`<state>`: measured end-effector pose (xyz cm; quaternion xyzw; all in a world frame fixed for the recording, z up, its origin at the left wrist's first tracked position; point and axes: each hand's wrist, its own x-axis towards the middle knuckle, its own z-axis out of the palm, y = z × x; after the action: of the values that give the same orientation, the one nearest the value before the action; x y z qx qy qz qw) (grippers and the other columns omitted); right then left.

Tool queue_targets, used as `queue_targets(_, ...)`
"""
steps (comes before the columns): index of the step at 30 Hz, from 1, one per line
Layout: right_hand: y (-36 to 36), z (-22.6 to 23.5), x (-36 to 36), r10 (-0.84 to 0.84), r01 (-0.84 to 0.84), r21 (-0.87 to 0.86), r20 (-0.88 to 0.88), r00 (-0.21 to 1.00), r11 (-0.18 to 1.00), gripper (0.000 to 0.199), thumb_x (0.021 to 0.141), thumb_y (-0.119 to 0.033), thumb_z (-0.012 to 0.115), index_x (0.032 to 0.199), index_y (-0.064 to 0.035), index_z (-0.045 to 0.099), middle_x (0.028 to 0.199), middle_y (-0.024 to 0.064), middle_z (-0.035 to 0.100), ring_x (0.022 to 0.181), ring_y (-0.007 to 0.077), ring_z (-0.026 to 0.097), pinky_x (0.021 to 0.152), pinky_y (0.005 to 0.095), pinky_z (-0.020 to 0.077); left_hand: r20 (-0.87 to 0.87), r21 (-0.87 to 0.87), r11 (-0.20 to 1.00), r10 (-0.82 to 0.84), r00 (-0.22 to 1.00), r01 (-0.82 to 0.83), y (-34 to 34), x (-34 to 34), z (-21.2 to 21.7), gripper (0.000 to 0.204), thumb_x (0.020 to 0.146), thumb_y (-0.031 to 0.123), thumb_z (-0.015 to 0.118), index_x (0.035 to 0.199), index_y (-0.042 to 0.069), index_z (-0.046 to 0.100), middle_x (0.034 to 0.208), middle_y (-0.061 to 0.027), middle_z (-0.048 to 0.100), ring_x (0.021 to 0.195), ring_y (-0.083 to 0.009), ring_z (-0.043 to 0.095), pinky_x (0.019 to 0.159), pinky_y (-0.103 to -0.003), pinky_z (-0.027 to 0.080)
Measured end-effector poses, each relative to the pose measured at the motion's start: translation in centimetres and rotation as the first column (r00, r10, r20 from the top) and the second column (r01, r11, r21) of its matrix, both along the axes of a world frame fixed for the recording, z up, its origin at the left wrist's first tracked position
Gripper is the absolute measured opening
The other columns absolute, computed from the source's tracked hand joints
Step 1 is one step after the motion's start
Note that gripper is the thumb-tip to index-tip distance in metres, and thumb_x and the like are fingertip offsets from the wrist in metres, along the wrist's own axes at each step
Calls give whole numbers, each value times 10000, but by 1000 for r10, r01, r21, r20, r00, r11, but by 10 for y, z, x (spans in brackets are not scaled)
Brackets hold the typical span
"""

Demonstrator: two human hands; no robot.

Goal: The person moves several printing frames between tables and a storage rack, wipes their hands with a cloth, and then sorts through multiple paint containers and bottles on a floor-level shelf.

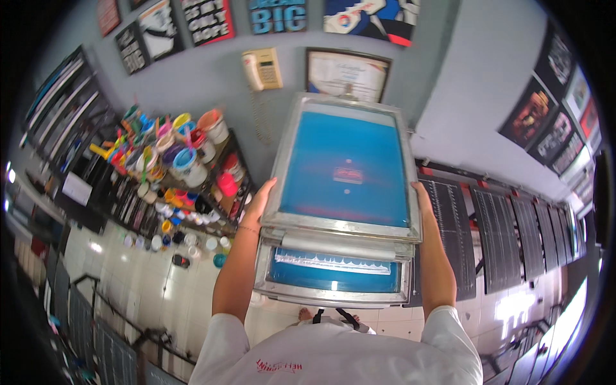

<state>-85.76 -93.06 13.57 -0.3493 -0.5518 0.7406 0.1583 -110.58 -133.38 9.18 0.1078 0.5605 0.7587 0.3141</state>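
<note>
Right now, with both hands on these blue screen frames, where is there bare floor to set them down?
Bare white tiled floor lies to the left, between the left forearm and the dark railing. The shelf of colourful paint tubs is crowded. To the right, black stencil sheets fill the space. Both hands, left hand and right hand, grip the aluminium-framed blue screens.

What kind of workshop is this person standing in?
Probably a screen-printing shop: both hands, left hand and right hand, hold a blue-meshed metal printing frame, and a shelf of colourful ink tubs stands to the left.
</note>
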Motion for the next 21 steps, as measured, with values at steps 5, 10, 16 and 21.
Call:
queue_targets(5, 11, -12, 12, -120, 87, 164, 205, 971, 983, 519, 818, -589, 567, 1017, -116, 643, 782, 52, 579, 625, 162, 542, 530, 308, 443, 73, -140, 990, 2, 997, 8, 21, 26, 32, 536, 906, 451, 511, 1259, 49, 548, 1244, -50, 554, 1134, -185, 515, 999, -316, 377)
queue_targets(10, 2, -2, -20, 17, -34, 122, 133, 991, 992, 694, 743, -554, 569, 1137, 13, 644, 1097, 207, 636, 1014, 278, 599, 880, 371, 440, -62, -133, 987, 83, 995, -91, -9, 13, 28, 646, 885, 502, 532, 1318, 25, 484, 1247, -82, 551, 1112, -229, 533, 972, -328, 401)
queue_targets(16, 29, -39, -15, -64, 56, 122, 62, 996, 991, 561, 780, -447, 587, 1057, 34, 664, 985, 179, 664, 847, 255, 645, 768, 351, 499, -66, -114, 993, 10, 998, -17, 9, -8, 5, 687, 886, 531, 535, 1347, 30, 442, 1285, -86, 517, 1127, -237, 515, 970, -341, 394)
queue_targets(21, 3, -16, -7, -96, 92, 98, 38, 995, 991, 508, 805, -420, 594, 1038, 25, 672, 953, 165, 675, 839, 234, 655, 752, 340, 510, -40, -115, 993, 9, 999, -14, 2, 19, 33, 677, 895, 516, 544, 1349, 24, 439, 1304, -85, 503, 1156, -227, 492, 985, -331, 373)
